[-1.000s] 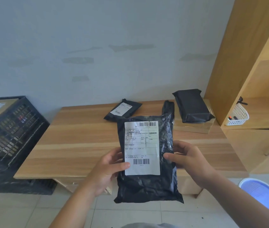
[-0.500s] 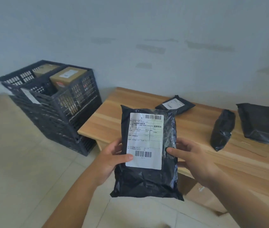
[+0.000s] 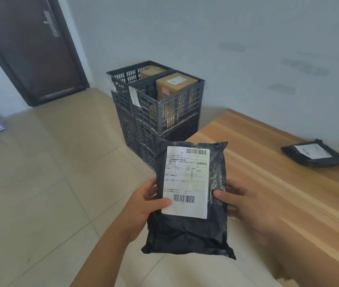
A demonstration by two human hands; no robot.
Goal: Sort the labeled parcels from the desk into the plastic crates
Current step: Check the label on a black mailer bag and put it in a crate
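Dark door (image 3: pixel 28 48), tiled floor (image 3: pixel 40 193), pale wall (image 3: pixel 226 38).

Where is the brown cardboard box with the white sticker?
In the head view, the brown cardboard box stands inside the nearer black plastic crate, left of the wooden desk.

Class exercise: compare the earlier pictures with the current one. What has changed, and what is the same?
The view has swung left, away from the desk: the black crates now sit ahead and a dark door has appeared. Unchanged: the left hand and right hand still grip the black labeled parcel, label up. Nothing was let go.
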